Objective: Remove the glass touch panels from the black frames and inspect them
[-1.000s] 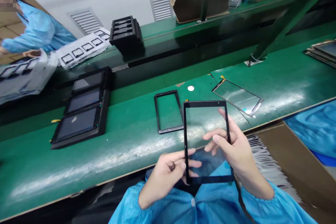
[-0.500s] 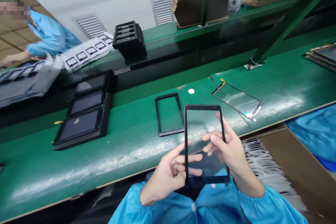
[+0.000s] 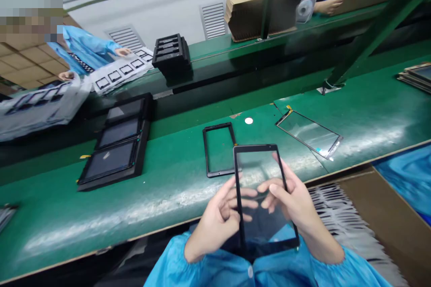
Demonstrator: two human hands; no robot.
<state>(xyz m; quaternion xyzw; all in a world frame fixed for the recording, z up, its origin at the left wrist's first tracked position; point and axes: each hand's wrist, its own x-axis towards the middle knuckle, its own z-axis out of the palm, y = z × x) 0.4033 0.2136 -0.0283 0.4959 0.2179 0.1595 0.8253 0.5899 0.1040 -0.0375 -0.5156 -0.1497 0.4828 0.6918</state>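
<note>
Clear panel with a black border (image 3: 264, 222), held tilted above the near edge of the green tabletop (image 3: 175, 193) between two hands: the left hand (image 3: 215, 219) and the right hand (image 3: 298, 204) are each partly open and grip its opposite long sides, with several fingers showing through the glass. Beyond it on the tabletop lie an empty black frame (image 3: 206, 152) to the left and a second clear panel (image 3: 310, 132) to the right; farther left, a black tray (image 3: 144, 148) carries three dark screens (image 3: 109, 160).
</note>
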